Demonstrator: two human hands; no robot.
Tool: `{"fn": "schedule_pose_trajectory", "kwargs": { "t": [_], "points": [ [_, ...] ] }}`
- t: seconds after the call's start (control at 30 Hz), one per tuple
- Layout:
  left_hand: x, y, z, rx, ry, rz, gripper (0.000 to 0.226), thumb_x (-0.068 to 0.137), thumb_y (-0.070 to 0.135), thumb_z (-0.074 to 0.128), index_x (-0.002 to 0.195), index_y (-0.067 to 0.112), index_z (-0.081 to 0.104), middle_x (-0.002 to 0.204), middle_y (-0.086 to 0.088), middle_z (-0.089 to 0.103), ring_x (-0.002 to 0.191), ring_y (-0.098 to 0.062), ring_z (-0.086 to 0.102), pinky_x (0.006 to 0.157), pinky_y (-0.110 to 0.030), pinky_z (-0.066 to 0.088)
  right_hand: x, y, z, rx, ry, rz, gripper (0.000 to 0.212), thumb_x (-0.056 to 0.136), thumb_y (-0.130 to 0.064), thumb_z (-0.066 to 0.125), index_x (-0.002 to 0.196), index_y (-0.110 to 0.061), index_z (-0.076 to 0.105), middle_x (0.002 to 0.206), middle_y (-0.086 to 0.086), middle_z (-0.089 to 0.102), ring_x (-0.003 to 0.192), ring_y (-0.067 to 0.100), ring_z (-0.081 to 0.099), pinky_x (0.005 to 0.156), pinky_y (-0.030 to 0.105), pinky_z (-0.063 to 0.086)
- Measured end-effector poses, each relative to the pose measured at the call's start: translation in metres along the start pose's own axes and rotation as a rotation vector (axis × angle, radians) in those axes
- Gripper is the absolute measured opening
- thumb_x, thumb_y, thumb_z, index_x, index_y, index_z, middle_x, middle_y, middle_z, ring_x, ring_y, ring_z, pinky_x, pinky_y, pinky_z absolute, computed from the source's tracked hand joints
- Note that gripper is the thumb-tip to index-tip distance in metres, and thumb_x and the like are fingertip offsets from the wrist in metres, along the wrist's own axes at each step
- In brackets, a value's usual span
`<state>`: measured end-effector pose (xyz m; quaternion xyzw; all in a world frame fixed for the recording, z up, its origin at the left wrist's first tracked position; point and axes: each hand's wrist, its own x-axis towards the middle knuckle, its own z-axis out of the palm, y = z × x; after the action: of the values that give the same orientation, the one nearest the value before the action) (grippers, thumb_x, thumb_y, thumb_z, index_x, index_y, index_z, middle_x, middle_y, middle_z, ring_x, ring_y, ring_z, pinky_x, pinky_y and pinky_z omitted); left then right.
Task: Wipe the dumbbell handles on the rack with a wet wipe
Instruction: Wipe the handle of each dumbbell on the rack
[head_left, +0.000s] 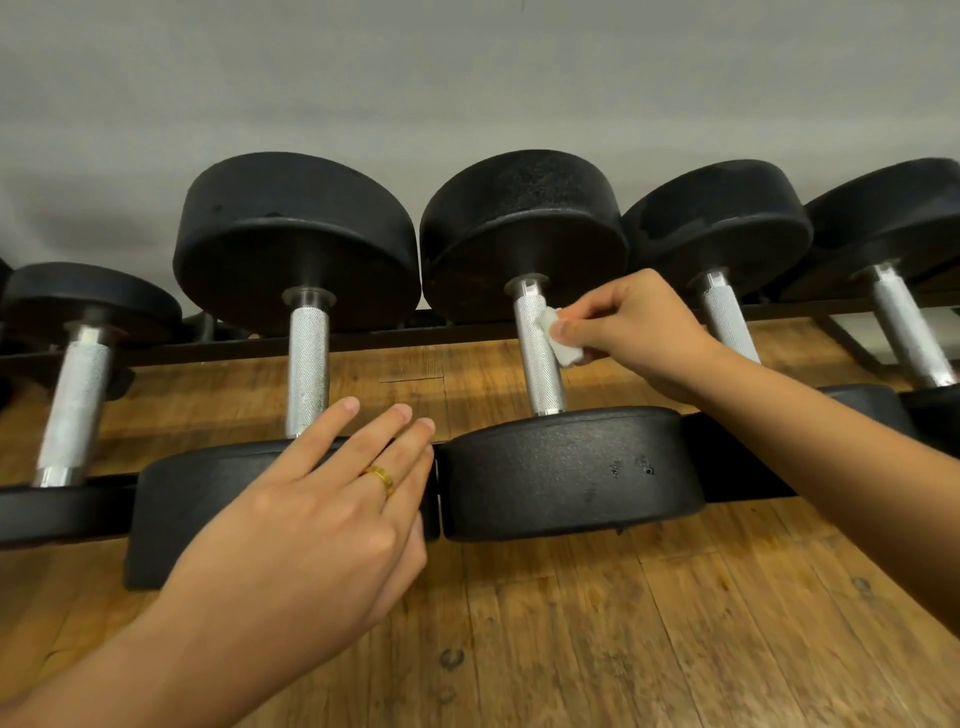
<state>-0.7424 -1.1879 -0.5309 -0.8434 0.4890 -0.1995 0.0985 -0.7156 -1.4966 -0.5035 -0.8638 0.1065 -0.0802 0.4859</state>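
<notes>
- We look down on a black rack (737, 467) whose back rail (457, 332) and front rail (727, 483) carry a row of dumbbells (719, 208), each lying crosswise with one black head at the back rail and the other at the front rail.
- Five of them show, the outermost cut by the frame's edge.
- The middle dumbbell (571, 467) has a knurled metal handle (543, 379) that spans the gap between the two rails.
- Our right hand (639, 332) reaches in from the right, fingers curled, and pinches a small folded white wet wipe (560, 340) between thumb and fingertips.
- The wipe is pressed to the right side of that handle, on its upper half, nearer the back rail than the front one.
- Our left hand (322, 519) lies over the near head (192, 499) of the next dumbbell to the left, at the front rail. Its fingers are straight and a little spread, gripping nothing, with the tips pointing toward the back rail.
- We cannot tell whether the palm presses on that head or only lies lightly against it.
- A gold ring (381, 477) sits on one finger of the left hand.
- Under the rack lies a wooden floor (675, 623); behind it stands a grey wall (467, 78).
</notes>
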Motion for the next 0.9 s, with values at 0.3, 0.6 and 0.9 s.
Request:
{"fn": "schedule_pose_trajectory", "kwargs": {
  "t": [0.3,0.6,0.9],
  "points": [
    [0.001,0.000,-0.001,-0.001,-0.018,-0.011,0.055,0.100,0.032,0.036,0.129,-0.003,0.066,0.139,-0.020,0.063,0.135,-0.036,0.056,0.118,-0.054,0.028,-0.012,-0.006,-0.002,-0.086,-0.073,0.035,0.005,0.082,-0.005,0.078,0.087,-0.003,0.077,0.081,0.003,0.076,0.072,0.015,0.075,0.070,0.024,0.061],
    [0.000,0.002,-0.003,-0.002,-0.030,-0.029,0.055,0.100,0.033,0.037,0.130,-0.003,0.066,0.140,-0.019,0.062,0.136,-0.034,0.056,0.118,-0.054,0.029,-0.020,-0.005,-0.005,-0.117,-0.160,0.107,0.004,0.081,-0.005,0.080,0.081,-0.008,0.078,0.076,0.001,0.076,0.070,0.013,0.072,0.071,0.027,0.059],
    [-0.002,0.002,-0.004,0.007,-0.043,-0.022,0.055,0.100,0.034,0.038,0.131,-0.003,0.065,0.140,-0.020,0.062,0.137,-0.035,0.055,0.120,-0.053,0.025,-0.021,-0.006,-0.010,-0.226,-0.325,0.187,0.005,0.078,-0.010,0.082,0.081,-0.010,0.078,0.078,0.003,0.075,0.074,0.009,0.069,0.074,0.025,0.052]
  ]
}}
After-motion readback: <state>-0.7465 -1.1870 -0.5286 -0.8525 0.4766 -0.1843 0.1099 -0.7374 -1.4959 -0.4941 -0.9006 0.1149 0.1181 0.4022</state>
